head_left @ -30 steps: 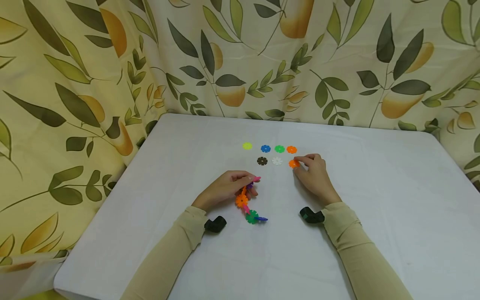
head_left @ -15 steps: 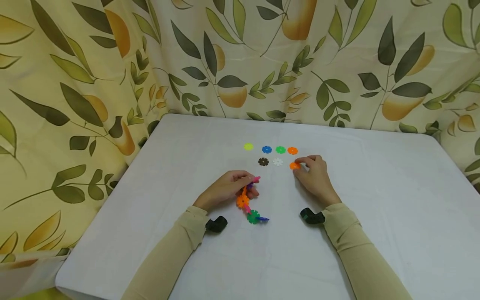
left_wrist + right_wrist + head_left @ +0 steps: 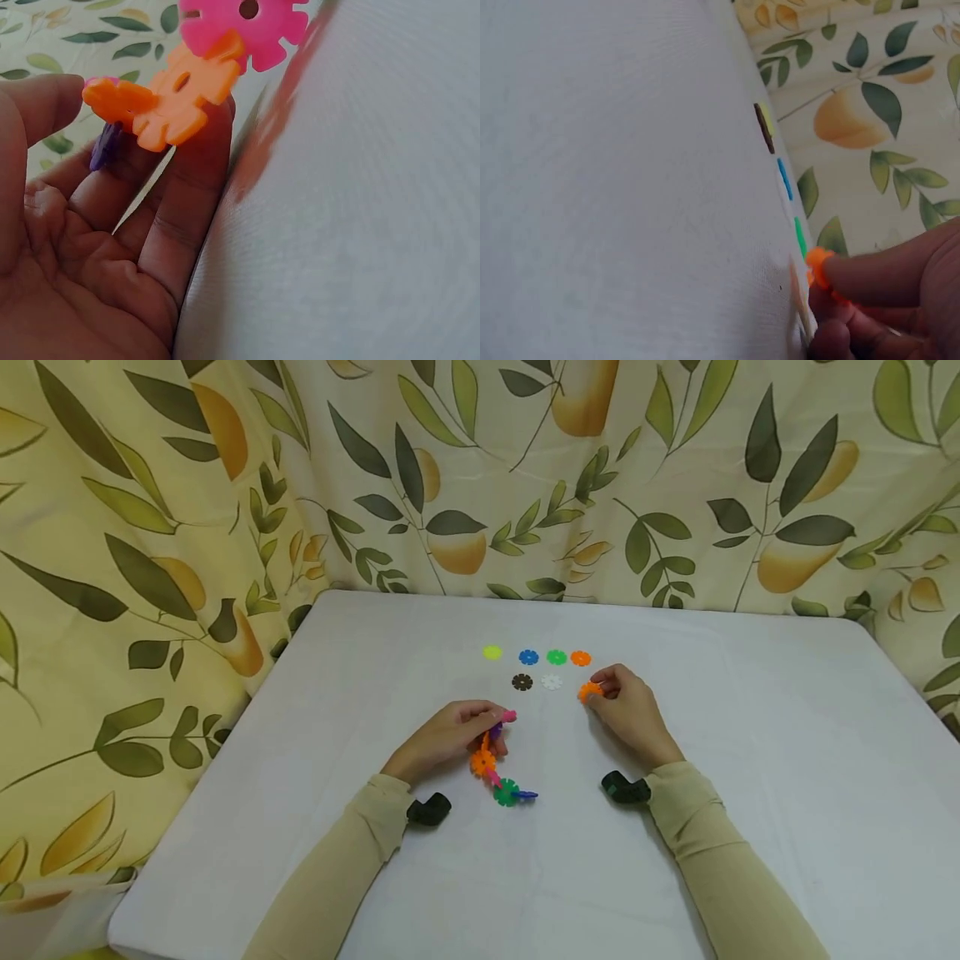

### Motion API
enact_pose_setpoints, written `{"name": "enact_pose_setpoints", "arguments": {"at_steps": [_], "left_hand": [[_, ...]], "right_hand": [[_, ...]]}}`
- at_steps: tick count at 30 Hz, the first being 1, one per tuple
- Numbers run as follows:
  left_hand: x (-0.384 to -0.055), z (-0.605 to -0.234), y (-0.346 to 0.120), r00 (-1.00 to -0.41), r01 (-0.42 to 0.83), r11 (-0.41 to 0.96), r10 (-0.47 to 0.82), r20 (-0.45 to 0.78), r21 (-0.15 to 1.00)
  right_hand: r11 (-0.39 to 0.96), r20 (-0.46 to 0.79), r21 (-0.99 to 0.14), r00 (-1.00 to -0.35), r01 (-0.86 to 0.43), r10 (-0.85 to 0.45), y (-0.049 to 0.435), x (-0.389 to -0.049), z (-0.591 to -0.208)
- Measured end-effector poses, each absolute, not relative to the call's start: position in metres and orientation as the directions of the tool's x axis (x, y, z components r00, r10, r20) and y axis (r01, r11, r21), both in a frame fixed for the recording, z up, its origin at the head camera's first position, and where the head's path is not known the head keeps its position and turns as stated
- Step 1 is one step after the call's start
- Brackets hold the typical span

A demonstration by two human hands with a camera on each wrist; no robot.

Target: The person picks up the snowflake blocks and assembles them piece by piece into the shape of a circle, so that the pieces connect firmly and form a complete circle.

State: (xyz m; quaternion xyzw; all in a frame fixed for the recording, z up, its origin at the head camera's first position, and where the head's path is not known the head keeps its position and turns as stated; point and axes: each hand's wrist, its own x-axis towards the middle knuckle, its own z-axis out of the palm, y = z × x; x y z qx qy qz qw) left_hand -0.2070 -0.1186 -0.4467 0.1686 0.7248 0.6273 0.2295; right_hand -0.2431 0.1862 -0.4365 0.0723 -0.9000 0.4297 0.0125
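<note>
- Your right hand (image 3: 630, 706) pinches an orange disc (image 3: 589, 693) between thumb and fingers; the disc juts out beyond the fingertips, on the side facing your left hand (image 3: 448, 739). Whether its lower edge touches the white table (image 3: 795, 760) is hard to tell.
- Your left hand grips the far end of a chain of notched discs (image 3: 483, 763), its pink end piece (image 3: 509, 716) poking out past your thumb.
- From your left fingers the chain curves back toward you through purple, orange, pink and green pieces, ending in a blue one (image 3: 529, 795) well clear of the palm.
- Just beyond the pinched disc lies a second orange disc (image 3: 581, 657), in a row with green (image 3: 557, 657), blue (image 3: 528, 657) and yellow (image 3: 492, 652) discs.
- Nearer you, left of your right fingertips, lie a white disc (image 3: 551, 682) and a brown disc (image 3: 522, 682).
</note>
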Motion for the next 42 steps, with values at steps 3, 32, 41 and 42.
{"name": "enact_pose_setpoints", "arguments": {"at_steps": [3, 32, 41, 42], "left_hand": [[-0.206, -0.45, -0.118, -0.836, -0.042, 0.149, 0.536, -0.117, 0.988], [-0.21, -0.442, -0.122, -0.838, -0.048, 0.251, 0.517, -0.176, 0.967], [-0.21, -0.441, -0.121, -0.822, -0.031, 0.25, 0.544, -0.167, 0.968], [-0.21, -0.441, -0.121, -0.82, -0.029, 0.25, 0.548, -0.166, 0.968]], "right_hand": [[0.581, 0.043, -0.804, -0.987, -0.128, -0.158, 0.183, -0.24, -0.431], [0.35, 0.005, -0.924, -0.918, -0.156, -0.396, 0.125, -0.213, -0.408], [0.363, 0.013, -0.916, -0.915, -0.173, -0.404, 0.125, -0.213, -0.408], [0.364, 0.018, -0.914, -0.912, -0.181, -0.409, 0.125, -0.213, -0.408]]}}
